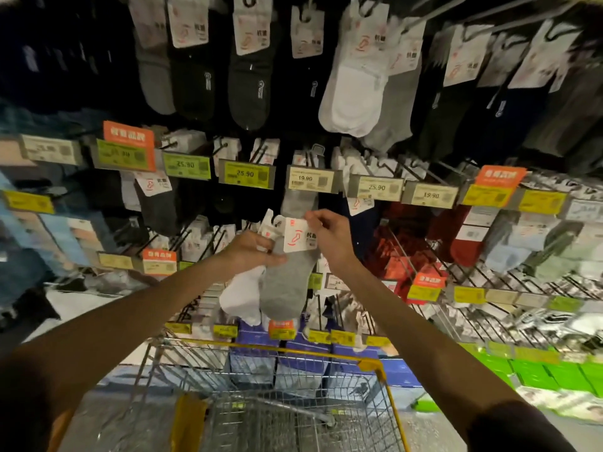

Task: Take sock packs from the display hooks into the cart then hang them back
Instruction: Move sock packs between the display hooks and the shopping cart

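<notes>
Sock pack [287, 285]: hangs lengthwise, frame centre, card [295, 236] uppermost.
Hands: left hand [254, 252] grips its body; right hand [329, 236] pinches the card.
19.90 price tag [310, 178]: directly above; right hand nearer.

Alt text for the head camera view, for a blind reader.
The right hand pinches the card of a grey sock pack; the left hand holds that pack and a white pack at a sock display. A wire cart below.

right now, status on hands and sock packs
Left hand grips grey sock pack and white sock pack together. Right hand pinches grey pack's card header. Yellow-rimmed wire cart below, nothing blocking.
</notes>
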`<state>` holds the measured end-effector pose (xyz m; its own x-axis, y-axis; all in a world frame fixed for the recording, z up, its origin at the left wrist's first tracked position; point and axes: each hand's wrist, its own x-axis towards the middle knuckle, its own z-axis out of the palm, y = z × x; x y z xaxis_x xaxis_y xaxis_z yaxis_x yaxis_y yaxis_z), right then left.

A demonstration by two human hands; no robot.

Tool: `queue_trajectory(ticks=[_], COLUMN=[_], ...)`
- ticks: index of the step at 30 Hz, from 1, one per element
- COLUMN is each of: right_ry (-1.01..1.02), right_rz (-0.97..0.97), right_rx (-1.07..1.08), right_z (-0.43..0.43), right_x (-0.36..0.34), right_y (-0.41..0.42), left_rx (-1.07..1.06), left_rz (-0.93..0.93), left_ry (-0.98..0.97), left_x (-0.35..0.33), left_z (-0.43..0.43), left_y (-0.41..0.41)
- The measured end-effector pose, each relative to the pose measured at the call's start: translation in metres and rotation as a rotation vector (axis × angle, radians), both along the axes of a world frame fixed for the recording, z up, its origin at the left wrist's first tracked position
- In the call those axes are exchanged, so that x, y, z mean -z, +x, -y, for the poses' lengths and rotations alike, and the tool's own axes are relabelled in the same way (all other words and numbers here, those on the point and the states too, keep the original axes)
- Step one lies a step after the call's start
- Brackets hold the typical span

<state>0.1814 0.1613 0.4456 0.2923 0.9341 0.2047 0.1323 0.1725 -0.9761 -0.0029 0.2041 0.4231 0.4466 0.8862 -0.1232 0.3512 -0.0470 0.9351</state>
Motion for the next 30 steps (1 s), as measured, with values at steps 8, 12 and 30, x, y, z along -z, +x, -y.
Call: queue_trajectory(ticks=[8, 12, 30], right_ry=[-0.045, -0.09, -0.018], right_rz=[-0.031, -0.139, -0.249], right_rx=[-0.112, -0.02, 0.037], right_z=[-0.022, -0.037, -0.049], right_x=[-0.016, -0.021, -0.023], right_y=[0.021, 0.026, 0.028], left_rx=[-0.06, -0.035, 0.025], left_rz=[-0.003, 0.008, 0.055], left_ry=[-0.036, -0.045, -0.01], left_x=[-0.011, -0.016, -0.02], left_z=[-0.037, -0.053, -0.071], left_y=[0.019, 0.027, 0.033])
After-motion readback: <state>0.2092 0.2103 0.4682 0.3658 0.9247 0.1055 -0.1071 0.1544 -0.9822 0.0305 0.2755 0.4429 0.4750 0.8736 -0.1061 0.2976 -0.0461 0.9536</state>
